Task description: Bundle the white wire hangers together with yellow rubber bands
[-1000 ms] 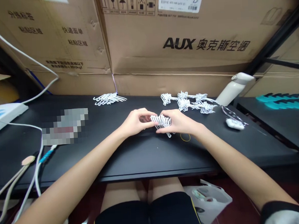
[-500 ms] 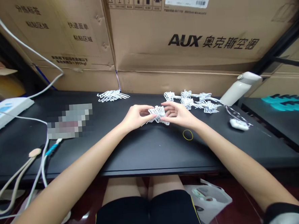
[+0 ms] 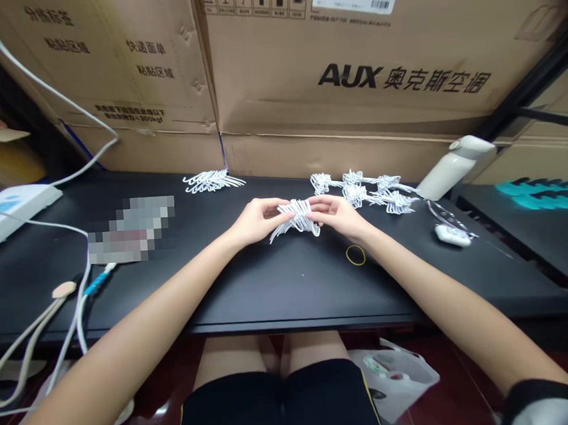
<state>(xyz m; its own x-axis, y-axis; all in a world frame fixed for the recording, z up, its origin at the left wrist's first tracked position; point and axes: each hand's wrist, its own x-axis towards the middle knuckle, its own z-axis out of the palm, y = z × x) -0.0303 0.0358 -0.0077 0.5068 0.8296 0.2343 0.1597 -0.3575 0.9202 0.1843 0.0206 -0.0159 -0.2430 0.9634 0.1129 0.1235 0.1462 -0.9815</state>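
Note:
Between my two hands is a bundle of white hooks (image 3: 298,217), thin bent pieces lying side by side just above the black table. My left hand (image 3: 259,221) grips the bundle's left side, thumb in front and fingers behind. On its right side my right hand (image 3: 336,213) pinches it the same way. A yellow rubber band (image 3: 356,255) lies on the table below my right hand. Behind my left hand rests a loose pile of white hooks (image 3: 211,180). Several gathered bundles of white hooks (image 3: 355,195) lie behind my right hand.
Large cardboard boxes (image 3: 278,110) stand along the table's back edge. At right are a leaning white bottle (image 3: 454,167) and a small white case (image 3: 453,235). A blurred-out flat object (image 3: 131,231), cables and a white power strip (image 3: 17,213) are at left.
My right hand has closed in on the bundle, its fingers now nearer together. The bundle has turned slightly, showing more of its hooked ends. The view has shifted a little.

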